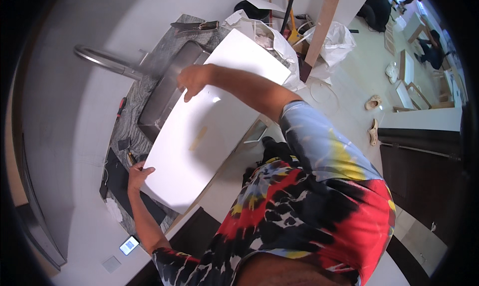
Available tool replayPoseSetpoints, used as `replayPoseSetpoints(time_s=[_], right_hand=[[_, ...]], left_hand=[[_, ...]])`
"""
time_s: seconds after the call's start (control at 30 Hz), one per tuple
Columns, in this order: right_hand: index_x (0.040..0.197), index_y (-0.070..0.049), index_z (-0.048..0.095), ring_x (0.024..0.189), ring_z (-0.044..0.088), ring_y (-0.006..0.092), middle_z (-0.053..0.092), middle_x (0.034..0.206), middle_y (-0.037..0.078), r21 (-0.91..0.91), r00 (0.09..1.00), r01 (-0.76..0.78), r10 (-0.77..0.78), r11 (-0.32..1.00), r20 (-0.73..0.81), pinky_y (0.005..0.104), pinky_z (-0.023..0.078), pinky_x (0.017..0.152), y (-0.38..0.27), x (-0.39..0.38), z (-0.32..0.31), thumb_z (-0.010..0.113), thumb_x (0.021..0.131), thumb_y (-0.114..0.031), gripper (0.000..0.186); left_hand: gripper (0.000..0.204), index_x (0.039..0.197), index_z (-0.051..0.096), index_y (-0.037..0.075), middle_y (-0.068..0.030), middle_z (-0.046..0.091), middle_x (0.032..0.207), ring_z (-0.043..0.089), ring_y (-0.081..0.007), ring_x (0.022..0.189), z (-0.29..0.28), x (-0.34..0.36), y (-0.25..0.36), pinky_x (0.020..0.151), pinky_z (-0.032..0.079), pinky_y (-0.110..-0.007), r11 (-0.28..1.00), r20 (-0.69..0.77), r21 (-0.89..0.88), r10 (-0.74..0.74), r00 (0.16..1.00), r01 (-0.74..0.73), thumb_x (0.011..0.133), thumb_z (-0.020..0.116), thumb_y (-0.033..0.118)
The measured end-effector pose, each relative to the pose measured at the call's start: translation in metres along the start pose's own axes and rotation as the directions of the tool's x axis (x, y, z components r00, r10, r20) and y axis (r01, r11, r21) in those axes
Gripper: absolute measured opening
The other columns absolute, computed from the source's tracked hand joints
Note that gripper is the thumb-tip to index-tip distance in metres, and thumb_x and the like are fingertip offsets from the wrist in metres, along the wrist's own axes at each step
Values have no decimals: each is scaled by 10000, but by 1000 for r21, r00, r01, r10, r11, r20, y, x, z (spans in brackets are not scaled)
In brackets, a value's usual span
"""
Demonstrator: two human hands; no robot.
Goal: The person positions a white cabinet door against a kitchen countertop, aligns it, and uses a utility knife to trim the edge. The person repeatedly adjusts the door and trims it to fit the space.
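Note:
A white rectangular panel (219, 119) lies slantwise over the counter and partly covers a steel sink basin (172, 81). At the panel's left end, my left hand (139, 178) grips the edge, its thumb on top and its fingers hidden beneath. My right hand (194, 80) reaches across to the long edge beside the sink and is closed over it, thumb on the white face. A tan streak (198, 138) marks the panel's surface. Just beyond my left hand lies a small yellow and black tool (131, 158), partly hidden.
A curved faucet (107, 61) rises behind the sink. On the grey patterned counter (124, 124) lies a red-handled screwdriver (121, 107). White bags (337, 44) and a leaning wooden board (322, 34) stand to the right. Slippers (373, 102) lie on the floor; people are farther back.

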State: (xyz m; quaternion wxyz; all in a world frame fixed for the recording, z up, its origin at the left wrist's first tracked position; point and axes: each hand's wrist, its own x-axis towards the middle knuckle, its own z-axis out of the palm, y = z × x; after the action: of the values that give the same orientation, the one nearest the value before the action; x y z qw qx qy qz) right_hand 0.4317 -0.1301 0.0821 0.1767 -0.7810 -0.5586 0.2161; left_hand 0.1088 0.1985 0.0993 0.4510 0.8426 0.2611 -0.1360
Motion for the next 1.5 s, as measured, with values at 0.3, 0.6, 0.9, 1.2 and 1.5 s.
replayPoseSetpoints(time_s=[0.3, 0.6, 0.9, 1.2, 1.5], right_hand=[[1149, -107, 650, 1253, 494, 337, 564, 1296, 154, 87, 772, -61, 102, 994, -627, 502, 376, 1007, -18, -66, 127, 704, 848, -361, 398], [1503, -93, 361, 1481, 142, 399, 264, 1579, 184, 6, 695, -508, 413, 862, -589, 575, 49, 1196, 25, -121, 127, 415, 941, -576, 743], [1310, -106, 587, 1242, 472, 417, 525, 1308, 207, -154, 445, -464, 79, 872, -892, 548, 355, 1031, 15, -129, 72, 646, 843, -523, 629], [1455, -94, 433, 1402, 322, 455, 405, 1490, 220, -189, 559, -690, 348, 699, -752, 599, 250, 1130, 34, -138, 128, 515, 932, -564, 709], [1353, -57, 517, 1265, 444, 424, 447, 1377, 229, -142, 456, -560, 160, 816, -876, 565, 336, 1043, -3, -147, 21, 498, 935, -497, 608]], left_hand=[[513, 1340, 564, 18, -230, 448, 1464, 324, -438, 1403, 190, -22, 33, 1150, 207, -573, 710, -293, 683, 480, 827, -171, 941, 633, 333], [654, 1536, 263, 73, -189, 219, 1600, 172, -442, 1467, 240, -4, 33, 1149, 137, -636, 735, -412, 669, 241, 879, 112, 1024, 387, 461], [699, 1534, 252, 44, -218, 191, 1601, 130, -452, 1473, 231, 9, 25, 1158, 118, -626, 744, -402, 661, 243, 883, 96, 1002, 417, 468], [680, 1510, 302, 48, -227, 251, 1574, 194, -465, 1449, 231, 9, 29, 1142, 160, -639, 748, -472, 657, 312, 825, 93, 994, 435, 471], [674, 1504, 332, 105, -235, 254, 1567, 184, -472, 1448, 198, 10, -23, 1112, 176, -671, 806, -467, 591, 377, 800, -35, 989, 430, 529]])
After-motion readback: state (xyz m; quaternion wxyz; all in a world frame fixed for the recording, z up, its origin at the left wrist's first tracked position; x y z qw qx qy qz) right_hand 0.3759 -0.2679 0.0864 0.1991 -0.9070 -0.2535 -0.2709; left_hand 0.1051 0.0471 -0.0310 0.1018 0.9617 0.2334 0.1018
